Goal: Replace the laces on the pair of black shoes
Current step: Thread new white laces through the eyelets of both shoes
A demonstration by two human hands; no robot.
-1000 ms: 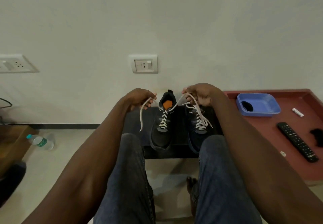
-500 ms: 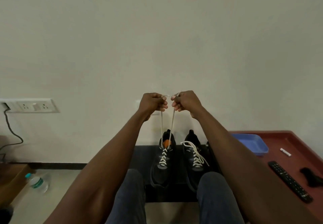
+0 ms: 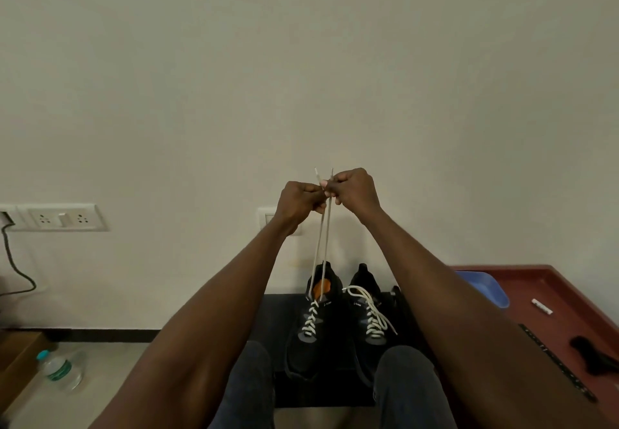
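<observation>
- Black shoes, two: left shoe (image 3: 313, 324) and right shoe (image 3: 366, 321), side by side on a dark mat (image 3: 268, 314).
- White lace (image 3: 323, 244): two ends rise taut from the left shoe.
- Left hand (image 3: 299, 202) and right hand (image 3: 353, 190), touching, each pinch one end.

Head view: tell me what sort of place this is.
Likely a room in a home. Switch-and-socket plates sit on a plain painted wall, a remote and blue tub lie on a red-brown surface, and a water bottle stands on the tiled floor.
</observation>
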